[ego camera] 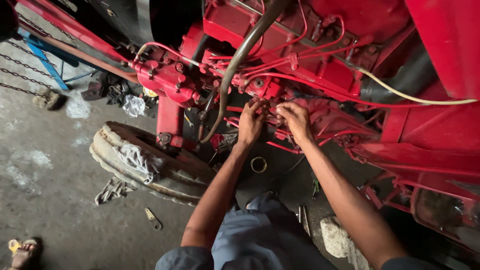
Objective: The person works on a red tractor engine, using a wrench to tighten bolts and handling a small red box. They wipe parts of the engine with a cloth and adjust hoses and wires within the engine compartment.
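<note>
Both hands work at the red engine [300,55]: the left hand [251,122] and right hand [295,119] pinch a small fitting [272,109] among thin red pipes [320,80], fingers closed narrow on it. An old tyre [150,165] lies on the floor [50,200]. Judging by this, careful finger-turning comes next.

A red pump [267,90] sits bolted to the engine's near side, mid-scene, thin red pipes arching up and right from it.
</note>
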